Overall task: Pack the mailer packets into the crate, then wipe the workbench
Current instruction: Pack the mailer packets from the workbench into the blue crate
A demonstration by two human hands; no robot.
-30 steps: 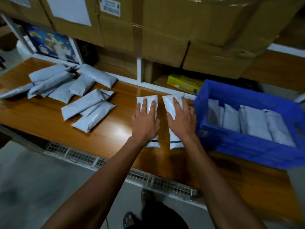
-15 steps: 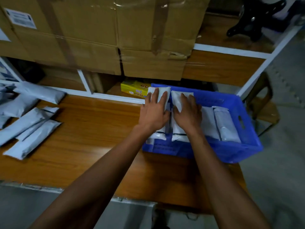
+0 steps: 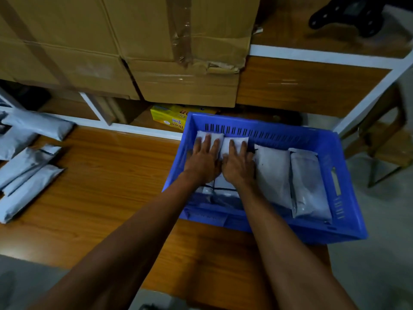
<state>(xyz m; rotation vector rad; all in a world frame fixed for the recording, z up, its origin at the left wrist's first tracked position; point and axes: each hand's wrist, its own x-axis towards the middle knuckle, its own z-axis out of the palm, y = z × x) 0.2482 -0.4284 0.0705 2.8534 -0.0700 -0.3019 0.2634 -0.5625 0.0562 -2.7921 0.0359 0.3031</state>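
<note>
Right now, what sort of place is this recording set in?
Probably a small warehouse or order-packing room: taped cardboard cartons stacked on shelving, grey mailer packets piled on the wooden workbench, and a blue crate being filled with them.

Both bare forearms reach forward from the near edge, converging toward centre. Left hand (image 3: 204, 158) and right hand (image 3: 239, 161) lie side by side, thumbs touching, palms down, fingers straight and pointing far.
</note>
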